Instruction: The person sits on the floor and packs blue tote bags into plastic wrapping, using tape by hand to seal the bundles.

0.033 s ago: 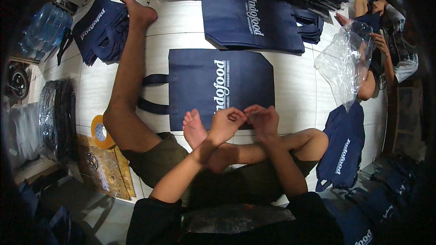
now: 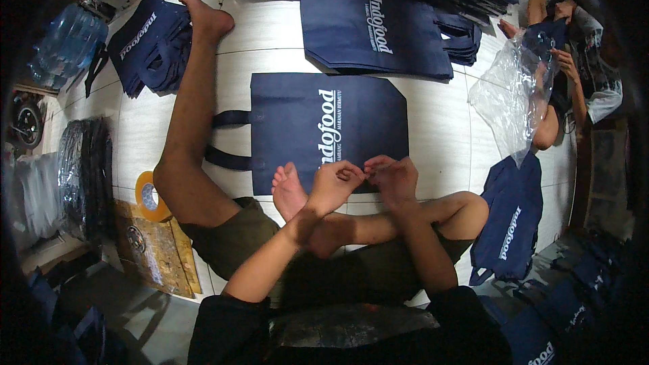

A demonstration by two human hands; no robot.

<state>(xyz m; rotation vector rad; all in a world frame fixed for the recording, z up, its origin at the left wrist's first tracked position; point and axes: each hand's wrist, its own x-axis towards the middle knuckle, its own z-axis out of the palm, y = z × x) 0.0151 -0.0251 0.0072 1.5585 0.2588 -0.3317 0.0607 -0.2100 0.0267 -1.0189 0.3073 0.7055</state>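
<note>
A navy-blue fabric tote bag (image 2: 291,115) with white lettering lies flat on the floor before me, its two handles (image 2: 230,156) stretching left. Over its near edge, my left hand (image 2: 334,186) is closed, thumb and fingers curled into a pinch. My right hand (image 2: 393,184) is closed as well, its fingertips almost meeting those of the left. Whatever is pinched between them, if anything, is too small to make out. My bare foot rests by the bag's lower edge, beside the left hand.
Stacked navy bags (image 2: 338,27) lie beyond; more bags (image 2: 152,40) sit far left and others (image 2: 510,223) right. A tape roll (image 2: 154,196) is beside my left knee. At right, another person sits by a clear plastic sheet (image 2: 507,94). Water bottles (image 2: 67,44) stand far left.
My right hand's fingers have shifted very slightly near the left fingertips. Everything else looks the same.
</note>
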